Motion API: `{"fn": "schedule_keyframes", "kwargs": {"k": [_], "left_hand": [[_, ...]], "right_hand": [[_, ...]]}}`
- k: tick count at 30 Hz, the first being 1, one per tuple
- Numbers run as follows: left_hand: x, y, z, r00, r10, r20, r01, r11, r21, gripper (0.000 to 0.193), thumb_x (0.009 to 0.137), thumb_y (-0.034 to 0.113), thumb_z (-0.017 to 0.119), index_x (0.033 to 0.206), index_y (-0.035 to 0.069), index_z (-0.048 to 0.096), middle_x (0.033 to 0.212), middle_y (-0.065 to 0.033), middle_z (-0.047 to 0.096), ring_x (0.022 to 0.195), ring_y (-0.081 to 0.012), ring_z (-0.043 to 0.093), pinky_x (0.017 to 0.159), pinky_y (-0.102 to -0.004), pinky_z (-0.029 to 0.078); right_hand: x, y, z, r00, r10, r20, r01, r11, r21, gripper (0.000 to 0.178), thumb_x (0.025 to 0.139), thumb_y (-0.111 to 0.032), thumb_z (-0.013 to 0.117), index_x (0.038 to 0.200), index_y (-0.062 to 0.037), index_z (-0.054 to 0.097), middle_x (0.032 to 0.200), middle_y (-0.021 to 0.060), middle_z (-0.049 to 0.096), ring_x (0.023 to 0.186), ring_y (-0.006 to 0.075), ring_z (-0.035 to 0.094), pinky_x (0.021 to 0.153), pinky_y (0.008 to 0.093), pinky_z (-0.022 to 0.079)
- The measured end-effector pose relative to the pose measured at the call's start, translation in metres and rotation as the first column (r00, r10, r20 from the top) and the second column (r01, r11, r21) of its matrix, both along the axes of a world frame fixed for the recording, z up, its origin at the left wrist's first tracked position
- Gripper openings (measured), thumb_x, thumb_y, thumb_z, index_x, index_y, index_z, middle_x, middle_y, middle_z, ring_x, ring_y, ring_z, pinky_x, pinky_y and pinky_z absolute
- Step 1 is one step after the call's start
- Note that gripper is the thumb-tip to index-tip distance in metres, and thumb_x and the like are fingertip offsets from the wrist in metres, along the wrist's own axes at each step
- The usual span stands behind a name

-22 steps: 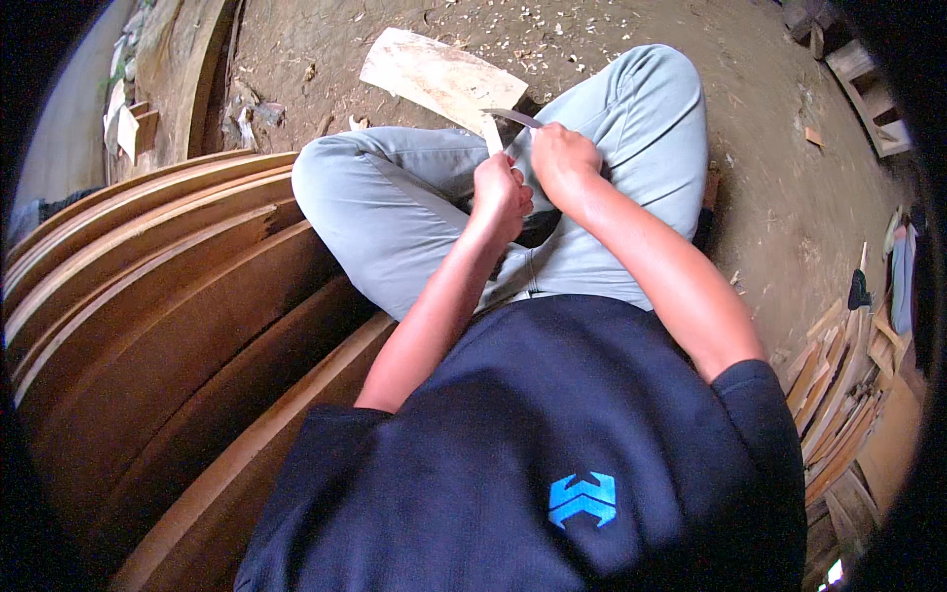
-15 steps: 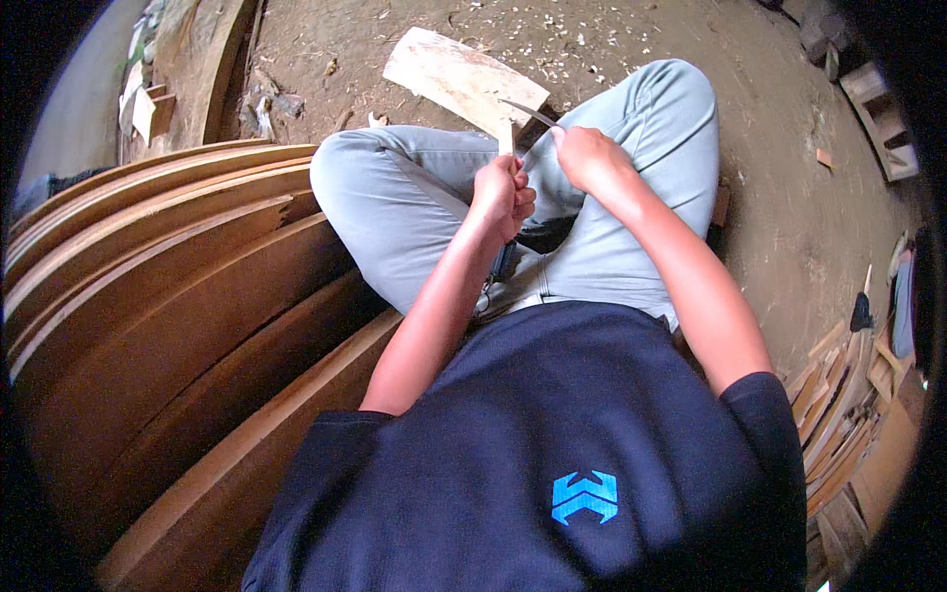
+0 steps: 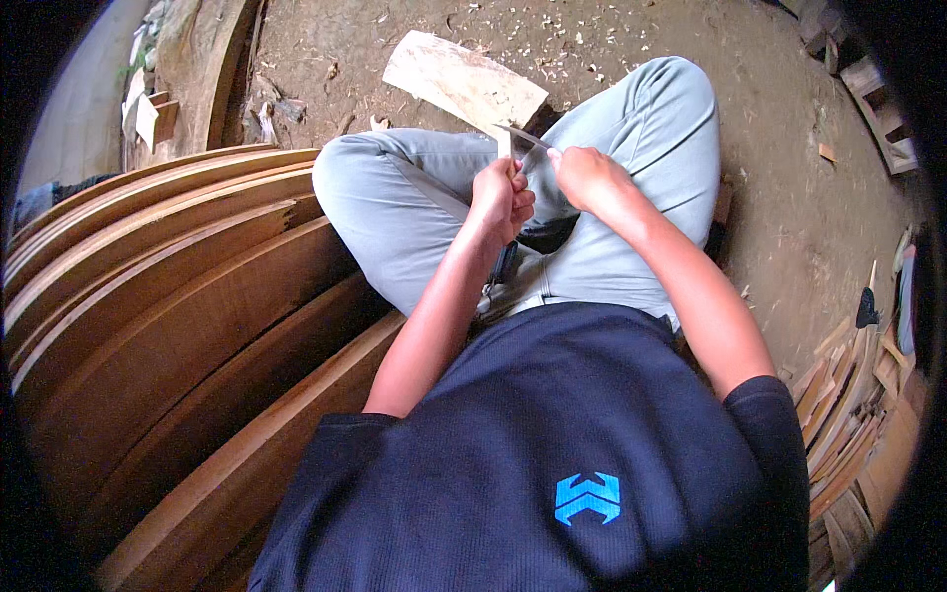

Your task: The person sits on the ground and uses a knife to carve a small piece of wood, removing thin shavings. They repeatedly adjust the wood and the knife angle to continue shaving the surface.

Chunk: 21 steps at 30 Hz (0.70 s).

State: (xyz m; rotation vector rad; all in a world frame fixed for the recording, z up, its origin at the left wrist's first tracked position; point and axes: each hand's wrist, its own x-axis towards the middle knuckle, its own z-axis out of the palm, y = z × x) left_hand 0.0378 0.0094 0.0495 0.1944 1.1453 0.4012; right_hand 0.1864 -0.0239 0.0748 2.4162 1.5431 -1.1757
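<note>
My left hand (image 3: 501, 199) is closed round a small pale wooden stick (image 3: 505, 148), whose upper end sticks out above the fist. In my right hand (image 3: 592, 180) is a knife, gripped with its handle hidden in the fingers. The knife's thin blade (image 3: 528, 136) points up and left, and its tip part lies at or just beside the stick's upper end; whether it touches I cannot tell. Both hands are over my crossed legs in grey trousers. Beyond them a thick pale wood block (image 3: 464, 81) lies on the ground.
Long curved-looking brown boards (image 3: 178, 266) stand stacked close on my left. Wood shavings (image 3: 592, 49) are scattered over the dirt floor (image 3: 779, 207) ahead. At the lower right lies a pile of wood strips (image 3: 838, 424). A wooden frame-like piece (image 3: 878, 113) sits at the far right.
The knife in my right hand has shifted slightly down and left, its blade now closer to the stick's end. My left hand has hardly moved.
</note>
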Motion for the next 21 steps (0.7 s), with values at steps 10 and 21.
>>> {"fn": "schedule_keyframes", "kwargs": {"k": [10,21], "left_hand": [[-0.007,-0.001,-0.007,0.999,-0.019,0.044,0.018,1.000,0.011,0.012,0.097,0.025,0.038,0.097,0.014,0.042,0.056,0.0053,0.036,0.038,-0.0069,0.028,0.032,-0.0252,0.019],[-0.023,0.010,0.017,0.982,-0.150,0.111,0.128,0.974,0.185,0.023,0.095,0.037,0.038,0.091,0.015,0.047,0.050,0.0052,0.031,0.035,-0.0104,0.025,0.033,-0.0293,0.019]], "right_hand": [[-0.007,0.022,-0.024,0.997,-0.013,0.076,0.014,1.000,-0.010,0.049,0.100,-0.033,0.034,0.100,0.0016,0.068,0.103,0.0245,0.066,0.098,0.0379,0.065,0.085,0.0474,0.052],[0.026,0.037,-0.039,0.670,-0.424,-0.609,0.525,0.851,-0.015,0.049,0.095,-0.053,0.045,0.087,-0.0054,0.054,0.057,0.0001,0.046,0.038,0.0103,0.039,0.034,0.0290,0.032]]}}
